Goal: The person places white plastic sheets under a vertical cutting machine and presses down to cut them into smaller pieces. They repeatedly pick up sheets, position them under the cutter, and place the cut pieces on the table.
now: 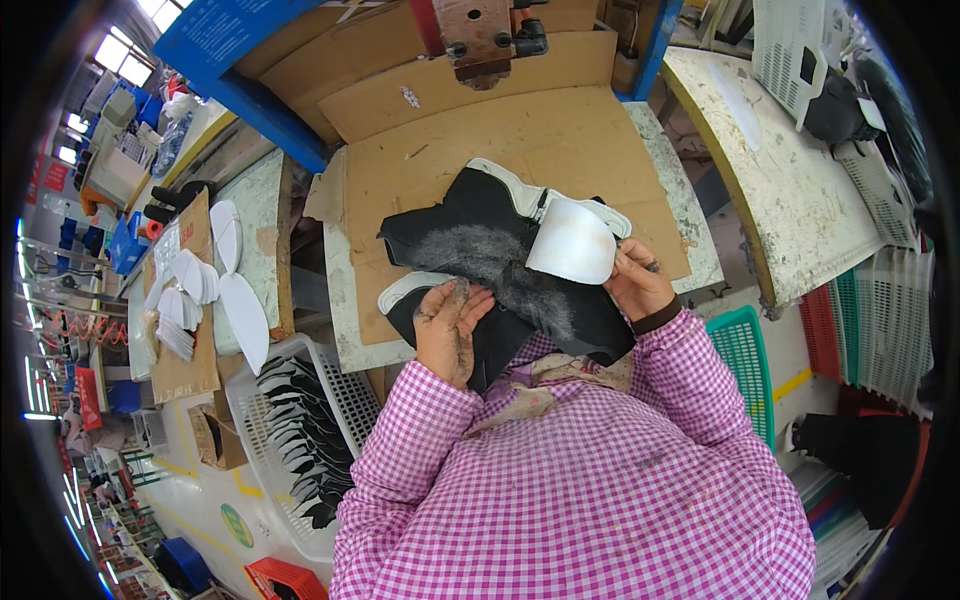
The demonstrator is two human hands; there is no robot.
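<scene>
The right hand (638,283) is pinching a smooth, curved white piece (572,243); fuzzy-scuffed black material (488,245) is lying left of that grip. The left hand (450,325) is curling loosely against it, whether gripping I cannot tell. Beyond both hands, a blue frame (225,45) is bearing pale lettering.

Pale worktable (352,335): brown cardboard sheet (580,130), black pieces (415,232) over it. Left table (262,195): cardboard piece (198,375), white cutouts (243,318).
</scene>
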